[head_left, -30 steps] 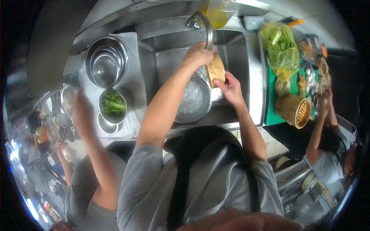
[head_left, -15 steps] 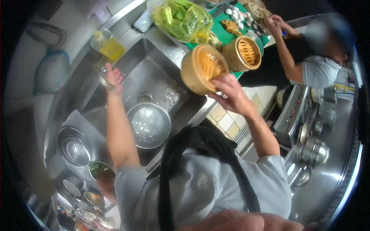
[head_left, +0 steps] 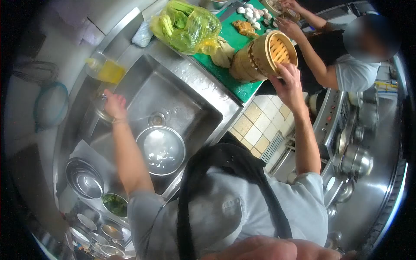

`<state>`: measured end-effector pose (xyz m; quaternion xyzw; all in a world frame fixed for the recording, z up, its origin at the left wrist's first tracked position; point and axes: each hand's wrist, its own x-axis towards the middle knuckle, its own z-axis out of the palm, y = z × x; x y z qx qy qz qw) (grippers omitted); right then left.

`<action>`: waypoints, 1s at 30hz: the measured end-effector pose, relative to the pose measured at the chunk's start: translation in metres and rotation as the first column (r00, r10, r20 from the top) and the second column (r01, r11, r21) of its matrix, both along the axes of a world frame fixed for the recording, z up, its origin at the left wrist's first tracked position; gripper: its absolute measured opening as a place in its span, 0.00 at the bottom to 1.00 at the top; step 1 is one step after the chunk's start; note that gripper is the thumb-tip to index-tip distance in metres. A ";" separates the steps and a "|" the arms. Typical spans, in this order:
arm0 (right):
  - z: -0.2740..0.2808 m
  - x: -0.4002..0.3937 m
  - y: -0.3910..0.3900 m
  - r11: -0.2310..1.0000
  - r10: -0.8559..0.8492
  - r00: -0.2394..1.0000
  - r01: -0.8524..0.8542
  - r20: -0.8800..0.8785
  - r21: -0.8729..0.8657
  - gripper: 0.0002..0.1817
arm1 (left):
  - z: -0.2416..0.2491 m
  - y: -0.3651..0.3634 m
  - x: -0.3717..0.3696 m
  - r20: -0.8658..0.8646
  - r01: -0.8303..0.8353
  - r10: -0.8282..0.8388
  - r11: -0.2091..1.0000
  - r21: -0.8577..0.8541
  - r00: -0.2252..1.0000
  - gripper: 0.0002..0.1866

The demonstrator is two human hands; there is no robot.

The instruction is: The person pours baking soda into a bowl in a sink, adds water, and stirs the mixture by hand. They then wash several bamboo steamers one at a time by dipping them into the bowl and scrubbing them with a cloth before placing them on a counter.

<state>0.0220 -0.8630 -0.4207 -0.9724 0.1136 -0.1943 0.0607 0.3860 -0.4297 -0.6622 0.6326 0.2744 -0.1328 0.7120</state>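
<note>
My right hand [head_left: 288, 82] grips the near rim of a round bamboo steamer basket [head_left: 262, 51] with a slatted base. That basket rests on or right against another bamboo steamer basket [head_left: 243, 67] at the corner of the green cutting board [head_left: 247, 92]. At the far left of the sink, my left hand [head_left: 115, 106] is closed around the metal tap [head_left: 102, 113]. A thin stream seems to run from it toward the sink. Below, a round metal bowl [head_left: 161, 151] with water in it sits in the steel sink [head_left: 188, 102], near the drain [head_left: 156, 119].
Leafy greens in a yellow plastic bag [head_left: 190, 28] lie beside the board, where white mushrooms [head_left: 255, 16] are spread. A soap bottle [head_left: 108, 71] stands behind the tap. Steel bowls [head_left: 84, 177] lie left of my arm. A co-worker's hands [head_left: 289, 28] work at the board's far end.
My right hand has carried the steamer basket up and right, from over the sink's edge onto the other basket. My left hand stays at the tap. The view has shifted slightly.
</note>
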 end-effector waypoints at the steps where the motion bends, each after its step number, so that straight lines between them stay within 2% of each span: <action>1: -0.002 0.001 -0.003 1.000 0.021 1.000 -0.021 -0.011 0.013 0.24 | 0.000 0.000 0.000 0.001 -0.001 0.001 1.000 0.004 1.000 0.42; 7: -0.002 0.008 -0.004 0.995 0.082 0.993 -0.078 -0.085 0.055 0.20 | 0.003 -0.003 0.005 -0.009 0.003 -0.003 1.000 -0.007 1.000 0.43; 9: -0.005 0.010 -0.006 0.995 0.090 0.992 -0.085 -0.090 0.057 0.20 | -0.008 0.001 0.011 0.014 -0.101 0.103 0.990 -0.098 0.995 0.40; 10: -0.006 0.009 -0.009 0.996 0.077 0.990 -0.071 -0.119 0.050 0.22 | -0.012 0.004 0.013 0.016 -0.103 0.105 0.990 -0.094 0.994 0.40; 12: -0.008 0.009 -0.013 0.997 0.064 0.987 -0.058 -0.148 0.043 0.24 | -0.018 0.007 0.017 0.017 -0.108 0.115 0.967 -0.232 0.993 0.36; 14: -0.009 0.013 -0.014 0.997 0.065 0.997 -0.063 -0.044 0.049 0.21 | -0.040 0.021 0.024 0.000 -0.112 0.117 0.952 -0.285 0.993 0.37; 17: -0.005 0.009 -0.013 1.000 -0.001 0.997 0.003 -0.075 0.030 0.24 | -0.033 0.023 0.023 -0.044 -0.146 0.140 0.909 -0.390 0.989 0.37; 18: -0.002 0.010 -0.014 0.998 0.048 0.997 -0.045 -0.053 0.043 0.23 | -0.077 0.045 0.031 0.102 0.035 0.011 0.897 -0.440 0.995 0.35; 19: 0.002 0.016 -0.009 0.992 0.004 0.995 0.008 -0.103 0.122 0.21 | -0.070 0.037 0.025 0.089 0.025 0.009 0.927 -0.374 0.996 0.33; 20: -0.004 0.017 -0.013 0.988 0.016 0.992 0.004 -0.127 0.156 0.20 | -0.019 0.016 -0.003 0.068 -0.026 0.046 0.964 -0.265 0.997 0.32; 21: -0.008 0.020 -0.014 0.984 0.046 0.992 -0.025 -0.116 0.174 0.20 | -0.022 0.015 -0.009 0.146 0.003 0.040 0.960 -0.279 0.989 0.31; 22: -0.012 0.020 -0.017 0.992 0.064 0.987 -0.047 -0.150 0.113 0.19 | -0.019 0.014 -0.008 0.190 0.112 -0.094 0.990 -0.085 0.977 0.27; 23: -0.015 0.020 -0.016 0.992 0.060 0.991 -0.047 -0.117 0.113 0.20 | -0.024 0.001 -0.007 0.353 0.029 -0.034 0.999 0.020 0.935 0.23; 24: -0.011 0.020 -0.016 0.996 0.085 0.984 -0.080 -0.159 0.036 0.21 | -0.029 -0.007 -0.006 0.507 -0.050 -0.010 0.993 0.105 0.862 0.19; 25: -0.005 0.023 -0.007 0.999 0.036 0.984 -0.030 -0.176 0.034 0.21 | -0.026 -0.002 -0.007 0.509 -0.070 0.005 0.992 0.109 0.861 0.19; 26: -0.005 0.021 -0.007 0.999 0.046 0.990 -0.042 -0.134 0.028 0.20 | -0.021 -0.003 -0.007 0.406 -0.105 -0.130 0.856 0.506 0.905 0.18; 27: -0.007 0.019 -0.011 0.999 0.050 0.995 -0.049 -0.092 0.018 0.19 | -0.024 -0.005 -0.006 0.252 -0.088 -0.212 0.574 0.814 0.944 0.17; 29: -0.013 0.012 -0.024 0.997 0.075 0.993 -0.077 -0.091 -0.015 0.21 | -0.100 0.025 0.012 0.315 -0.160 -0.234 0.507 0.847 0.920 0.17; 30: -0.018 0.009 -0.030 0.996 0.039 0.991 -0.029 -0.125 0.080 0.22 | -0.136 0.030 0.026 0.359 -0.186 -0.259 0.515 0.837 0.897 0.17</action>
